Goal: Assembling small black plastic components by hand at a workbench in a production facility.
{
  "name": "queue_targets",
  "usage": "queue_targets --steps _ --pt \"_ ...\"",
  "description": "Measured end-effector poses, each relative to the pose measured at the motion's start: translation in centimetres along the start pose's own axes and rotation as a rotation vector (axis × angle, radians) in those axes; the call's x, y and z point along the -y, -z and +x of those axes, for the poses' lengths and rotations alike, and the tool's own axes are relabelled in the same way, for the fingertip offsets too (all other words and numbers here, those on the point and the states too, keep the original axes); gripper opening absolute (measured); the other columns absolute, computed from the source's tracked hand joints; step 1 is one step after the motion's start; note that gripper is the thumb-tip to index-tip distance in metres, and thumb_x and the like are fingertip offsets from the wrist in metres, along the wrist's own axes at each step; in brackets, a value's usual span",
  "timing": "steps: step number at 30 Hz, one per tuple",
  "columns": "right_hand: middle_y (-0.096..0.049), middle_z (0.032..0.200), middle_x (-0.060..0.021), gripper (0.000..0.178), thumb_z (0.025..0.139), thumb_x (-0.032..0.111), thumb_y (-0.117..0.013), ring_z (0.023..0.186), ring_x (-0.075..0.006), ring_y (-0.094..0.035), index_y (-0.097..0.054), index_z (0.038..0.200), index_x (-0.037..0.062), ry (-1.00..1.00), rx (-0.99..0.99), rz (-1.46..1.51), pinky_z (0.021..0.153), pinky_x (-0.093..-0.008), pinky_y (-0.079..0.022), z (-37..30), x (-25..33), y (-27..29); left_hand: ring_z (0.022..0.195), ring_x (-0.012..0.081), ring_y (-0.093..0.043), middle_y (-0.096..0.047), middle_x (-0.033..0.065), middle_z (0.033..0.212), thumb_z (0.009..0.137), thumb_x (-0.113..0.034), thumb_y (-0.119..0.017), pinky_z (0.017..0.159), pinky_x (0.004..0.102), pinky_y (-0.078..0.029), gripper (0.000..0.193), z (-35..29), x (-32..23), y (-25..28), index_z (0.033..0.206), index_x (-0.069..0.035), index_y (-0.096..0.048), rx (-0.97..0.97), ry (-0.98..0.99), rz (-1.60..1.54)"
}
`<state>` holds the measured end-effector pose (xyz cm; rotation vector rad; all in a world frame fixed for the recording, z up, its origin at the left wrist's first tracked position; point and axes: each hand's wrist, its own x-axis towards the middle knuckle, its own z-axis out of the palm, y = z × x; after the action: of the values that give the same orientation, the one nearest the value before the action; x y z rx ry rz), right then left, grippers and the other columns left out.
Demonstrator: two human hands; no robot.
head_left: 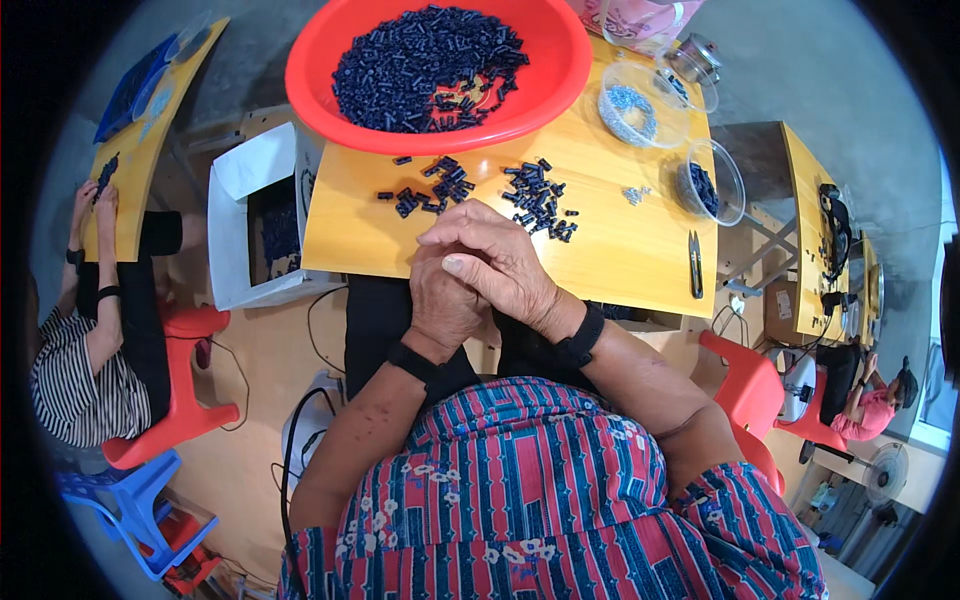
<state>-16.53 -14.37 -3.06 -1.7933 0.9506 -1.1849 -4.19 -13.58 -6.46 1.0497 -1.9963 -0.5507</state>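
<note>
My two hands rest together at the near edge of the yellow table [610, 265]. My right hand [508, 270] lies over my left hand [442, 300], its fingers and thumb wrapped round it. The fingers of my left hand are mostly hidden beneath. No object shows in either hand. Just beyond them lie two loose piles of small dark blue tubular parts, a left pile [448, 182] and a right pile [540, 205]. Behind these, a large red basin [560, 60] holds a heap of the same dark parts [420, 70].
To the right stand a clear tub [735, 190] of dark parts and another clear tub [665, 130] of small pale pieces. Thread snips [696, 265] lie near the right edge, and a few silvery pieces [636, 195] nearby. A white box [228, 235] is left. Other people [100, 370] sit at neighbouring tables.
</note>
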Motion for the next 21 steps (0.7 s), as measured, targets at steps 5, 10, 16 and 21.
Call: queue_targets --steps 5,10,16,21 --pt "-0.061 0.093 -0.0115 0.025 0.084 0.017 -0.065 0.091 -0.0277 -0.057 -0.066 0.102 -0.0001 0.043 -0.057 0.041 0.084 -0.0351 -0.046 -0.1 0.2 -0.1 0.080 0.0289 -0.064 -0.065 0.0079 0.082 0.070 -0.013 -0.073 0.065 0.0401 -0.049 0.019 0.5 0.2 0.1 0.086 -0.007 -0.065 -0.083 -0.038 -0.178" --pt "-0.062 0.098 -0.0141 0.031 0.086 0.026 -0.062 0.096 -0.0293 -0.058 -0.065 0.102 -0.0003 -0.011 -0.068 0.062 0.088 -0.0364 -0.046 -0.4 0.1 0.1 0.079 0.0282 -0.064 -0.065 0.0080 0.081 0.071 -0.013 -0.072 0.065 0.0400 -0.049 0.017 0.8 0.0 0.0 0.084 -0.006 -0.064 -0.031 -0.069 -0.147" --pt "-0.061 0.097 -0.0140 0.035 0.083 0.031 -0.065 0.095 -0.0300 -0.057 -0.066 0.101 0.0010 0.044 0.034 -0.008 0.087 -0.0379 -0.045 0.2 -0.2 0.5 0.084 0.0280 -0.063 -0.064 0.0083 0.087 0.073 -0.017 -0.070 0.069 0.0400 -0.049 0.020 0.4 0.1 -0.1 0.090 -0.007 -0.065 -0.001 -0.068 0.023" --pt "-0.061 0.097 -0.0135 0.040 0.082 0.038 -0.066 0.095 -0.0306 -0.057 -0.067 0.101 0.0029 0.037 0.066 -0.012 0.087 -0.0384 -0.045 0.0 -0.6 0.2 0.092 0.0281 -0.062 -0.064 0.0078 0.092 0.072 -0.016 -0.070 0.075 0.0414 -0.048 0.025 -0.3 0.8 -0.6 0.095 -0.007 -0.066 0.031 -0.057 0.104"
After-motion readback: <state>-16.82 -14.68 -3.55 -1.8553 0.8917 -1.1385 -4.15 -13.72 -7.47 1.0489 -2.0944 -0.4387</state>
